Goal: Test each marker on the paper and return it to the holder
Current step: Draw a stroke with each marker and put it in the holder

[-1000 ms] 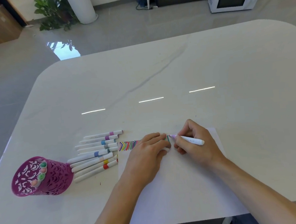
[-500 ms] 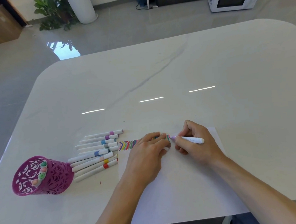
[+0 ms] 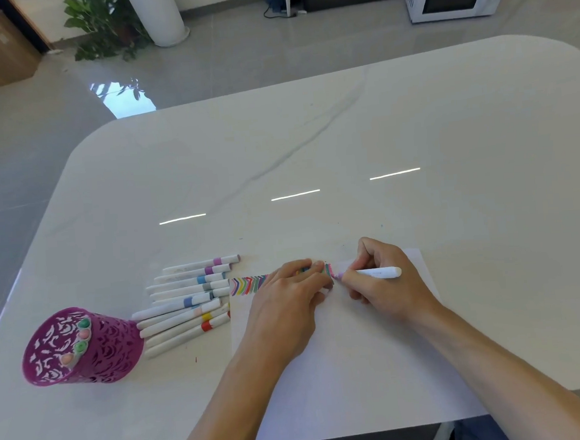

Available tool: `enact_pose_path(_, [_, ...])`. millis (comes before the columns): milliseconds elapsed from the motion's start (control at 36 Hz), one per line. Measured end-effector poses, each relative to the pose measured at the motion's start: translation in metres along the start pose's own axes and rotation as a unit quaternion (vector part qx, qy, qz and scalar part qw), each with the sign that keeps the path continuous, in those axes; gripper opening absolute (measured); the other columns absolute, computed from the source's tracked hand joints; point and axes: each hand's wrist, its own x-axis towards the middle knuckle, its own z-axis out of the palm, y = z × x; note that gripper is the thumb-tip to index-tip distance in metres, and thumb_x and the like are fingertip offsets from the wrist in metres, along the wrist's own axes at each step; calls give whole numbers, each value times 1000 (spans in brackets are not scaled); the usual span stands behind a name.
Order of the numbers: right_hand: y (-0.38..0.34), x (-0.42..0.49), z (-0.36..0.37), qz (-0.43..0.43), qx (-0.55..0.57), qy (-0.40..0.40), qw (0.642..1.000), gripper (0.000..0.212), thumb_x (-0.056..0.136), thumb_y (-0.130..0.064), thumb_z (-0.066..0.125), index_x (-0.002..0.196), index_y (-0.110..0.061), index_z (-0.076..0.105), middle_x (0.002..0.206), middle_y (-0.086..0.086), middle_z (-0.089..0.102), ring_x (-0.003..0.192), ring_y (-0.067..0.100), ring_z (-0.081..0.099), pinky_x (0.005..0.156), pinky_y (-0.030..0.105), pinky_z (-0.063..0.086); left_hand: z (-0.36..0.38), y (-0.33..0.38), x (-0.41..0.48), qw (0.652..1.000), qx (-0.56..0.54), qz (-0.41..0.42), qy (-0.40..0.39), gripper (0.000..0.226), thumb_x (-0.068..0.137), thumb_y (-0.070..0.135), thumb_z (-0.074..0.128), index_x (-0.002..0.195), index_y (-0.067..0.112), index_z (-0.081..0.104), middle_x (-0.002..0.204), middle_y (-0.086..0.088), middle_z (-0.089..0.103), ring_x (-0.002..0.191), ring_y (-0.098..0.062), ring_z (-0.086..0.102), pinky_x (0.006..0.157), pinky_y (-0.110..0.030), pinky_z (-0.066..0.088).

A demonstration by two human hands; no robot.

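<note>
The marker's [image 3: 376, 273] tip has crept slightly nearer the person since a second ago. The right hand [image 3: 386, 288] pinches it at the end of the coloured chevron row [image 3: 248, 285] on the paper [image 3: 361, 369]. The left hand [image 3: 288, 309] presses flat on the sheet, fingers together (covering part of the row). Loose markers [image 3: 188, 302] lie beside the purple holder [image 3: 95, 350].

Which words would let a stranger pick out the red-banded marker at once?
On the white table, find the purple lattice holder at the left. A row of white markers lies between it and the paper. Near the row's closer end lies the red-banded marker. It alone wears red, while the yellow-banded neighbour lies just beyond it.
</note>
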Motion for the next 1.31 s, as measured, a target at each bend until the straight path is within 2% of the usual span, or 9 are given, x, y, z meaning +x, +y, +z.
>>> enact_pose_path(111, [-2,-1,1,-1,5,3,1000,35,78,-15,75,65,-20,43,60,15,66,48,12,53,50,24,39,0,0,1,1000,0,4,3,21,95,15,61,106,29,72,129,22,64,132,-7,49,98,-24,42])
enact_pose_path(333, [-3,-2,1,3,-4,10,1000,38,80,-12,76,63,-20,42,57,16,64,49,15,49,54,28,38,1,0,0,1000,-1,12,18,21,94,14,62,104,28,73,128,21,66,129,-10,52,97,-29,46])
enact_pose_path(528, [-6,-4,0,12,6,6,1000,29,65,-38,70,60,-26,44,55,13,65,49,15,50,52,29,39,3,0,0,1000,-20,3,22,22,93,12,63,104,28,74,128,19,66,130,-9,51,97,-28,48])
enact_pose_path(694, [-8,-2,-5,9,111,23,993,22,74,-13,71,70,-14,49,57,17,66,48,18,52,47,24,41,1,-2,1,997,-67,-12,26,22,93,12,65,108,25,74,129,17,66,129,-7,51,104,-26,43])
enact_pose_path(889, [-29,-11,-17,-9,146,44,988,28,72,-33,74,88,-14,61,67,8,71,55,17,58,49,21,43,-11,3,1,983,-160,-81,37,18,94,23,66,106,37,68,135,27,57,112,7,54,90,3,30])
enact_pose_path(972, [-36,-17,-21,-30,124,59,990,18,80,-32,77,90,-20,70,71,7,74,58,16,63,50,23,47,-16,5,1,966,-217,-113,82,20,93,23,68,102,40,67,128,32,60,112,12,55,89,1,36])
enact_pose_path(1056, [-42,-25,-24,-57,124,67,988,2,88,-26,78,88,-24,79,76,5,76,63,17,68,55,25,52,-20,9,0,935,-304,-136,125,22,93,19,69,101,40,69,110,26,68,103,3,64,89,-17,51])
enact_pose_path(1139, [-51,-32,-25,-79,132,55,987,19,97,-24,68,89,-25,85,87,3,77,72,20,71,64,28,58,-26,12,-4,890,-401,-173,129,22,93,19,70,100,39,73,93,11,73,87,-11,70,81,-30,58])
enact_pose_path(1306, [-66,-38,-21,-99,160,36,982,21,99,-27,59,86,-29,76,94,5,82,79,27,75,73,36,63,-34,15,-10,821,-521,-211,98,21,91,14,71,110,24,73,98,2,78,92,-16,75,83,-24,58])
